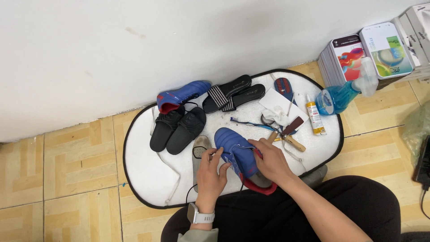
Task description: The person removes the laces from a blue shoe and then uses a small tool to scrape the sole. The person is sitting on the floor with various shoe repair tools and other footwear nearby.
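Observation:
A blue sports shoe with a red collar (237, 152) lies on a white oval mat (143, 175) just in front of my knees. My left hand (210, 172) pinches a dark lace at the shoe's left side, beside a grey insole (199, 148). My right hand (268, 161) rests on the shoe's opening and grips it. A white watch (200, 217) sits on my left wrist.
On the mat lie a second blue shoe (181, 95), black slides (179, 127), striped black sandals (233, 94), a toothbrush (246, 122), wooden-handled tools (289, 136), a small glue bottle (315, 117) and white paper (280, 105). A blue spray bottle (342, 94) and stacked boxes (371, 56) stand at right.

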